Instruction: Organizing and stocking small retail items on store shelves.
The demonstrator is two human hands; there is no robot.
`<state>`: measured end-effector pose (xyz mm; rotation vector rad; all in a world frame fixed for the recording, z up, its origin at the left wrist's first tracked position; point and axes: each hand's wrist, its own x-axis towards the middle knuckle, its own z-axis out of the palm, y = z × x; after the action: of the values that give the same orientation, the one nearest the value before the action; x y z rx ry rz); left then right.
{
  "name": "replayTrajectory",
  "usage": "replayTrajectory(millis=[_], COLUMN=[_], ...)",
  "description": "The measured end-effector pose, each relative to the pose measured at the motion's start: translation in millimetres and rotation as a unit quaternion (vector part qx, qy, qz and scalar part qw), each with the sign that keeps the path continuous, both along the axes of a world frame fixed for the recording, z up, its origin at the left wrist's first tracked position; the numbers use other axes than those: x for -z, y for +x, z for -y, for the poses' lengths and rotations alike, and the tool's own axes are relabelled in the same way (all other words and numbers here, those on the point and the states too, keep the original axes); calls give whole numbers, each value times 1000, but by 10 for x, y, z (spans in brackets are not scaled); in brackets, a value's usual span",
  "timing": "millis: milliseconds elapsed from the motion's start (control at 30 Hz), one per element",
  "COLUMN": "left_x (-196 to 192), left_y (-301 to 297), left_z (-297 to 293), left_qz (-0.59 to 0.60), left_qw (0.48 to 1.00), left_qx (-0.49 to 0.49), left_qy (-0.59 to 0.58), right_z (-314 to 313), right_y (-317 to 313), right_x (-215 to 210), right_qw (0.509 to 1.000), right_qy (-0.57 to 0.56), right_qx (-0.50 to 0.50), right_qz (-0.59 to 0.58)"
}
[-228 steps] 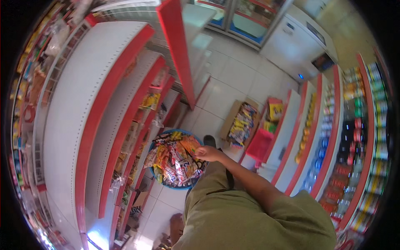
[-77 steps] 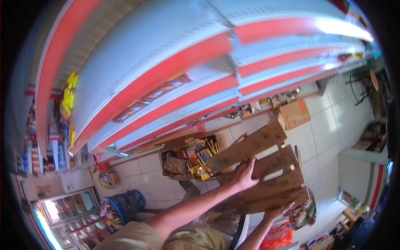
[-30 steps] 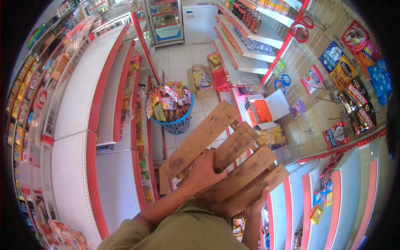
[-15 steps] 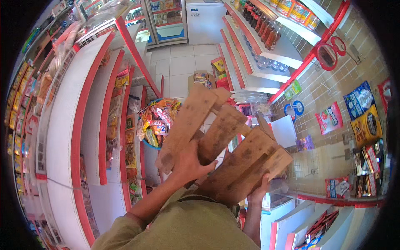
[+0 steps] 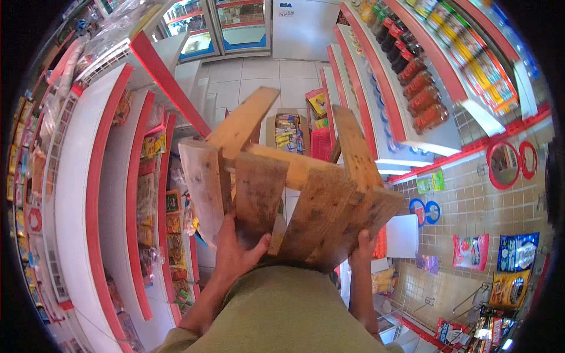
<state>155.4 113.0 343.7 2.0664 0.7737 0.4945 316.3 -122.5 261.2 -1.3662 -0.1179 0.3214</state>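
Held up in front of my body is a small stained wooden stool (image 5: 259, 185) made of planks with gaps between them. Its legs point away from me, toward the aisle. My left hand (image 5: 238, 250) grips the near edge at the left, its thumb lying over a seat plank. At the right side, my right hand (image 5: 363, 250) is closed on the plank edge, with part of its fingers hidden behind the wood. Beyond the stool, an open cardboard box (image 5: 303, 132) of small colourful packets stands on the tiled floor.
White shelves with red edges (image 5: 97, 194) run along my left. On the right, a shelf (image 5: 435, 141) carries dark soda bottles (image 5: 421, 88); below it, snack bags (image 5: 471, 253) hang on a wire grid. A white chest freezer (image 5: 301, 29) and glass-door fridges (image 5: 242, 26) stand at the far end.
The stool has turned and tilted, so its legs now show on the far side. Both hands keep their hold on it. My view has shifted too, bringing the right-hand shelves closer.
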Motion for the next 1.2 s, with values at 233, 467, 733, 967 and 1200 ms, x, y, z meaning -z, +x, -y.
replayTrajectory(millis=[233,467,733,967,1200], left_x=[38,224,238,192,431], left_y=[872,1618,2440,3135,4051], left_z=[-836,-1448,-1940,-2656,-3984], left_qz=[98,60,-10,-75,-135], left_qw=[994,991,996,995,987], left_qx=[-28,-60,-74,-61,-8], left_qy=[-41,-103,-43,29,83], right_z=[-1070,-1788,-2397,-3032,-4158], right_y=[906,1819,2595,3180,3749], right_x=[-435,-484,-448,-317,-114], right_qw=[997,998,994,996,991], right_qy=[-9,-53,-70,-61,-120], right_qx=[1,-40,-60,-67,8], right_qz=[76,16,50,-16,-65])
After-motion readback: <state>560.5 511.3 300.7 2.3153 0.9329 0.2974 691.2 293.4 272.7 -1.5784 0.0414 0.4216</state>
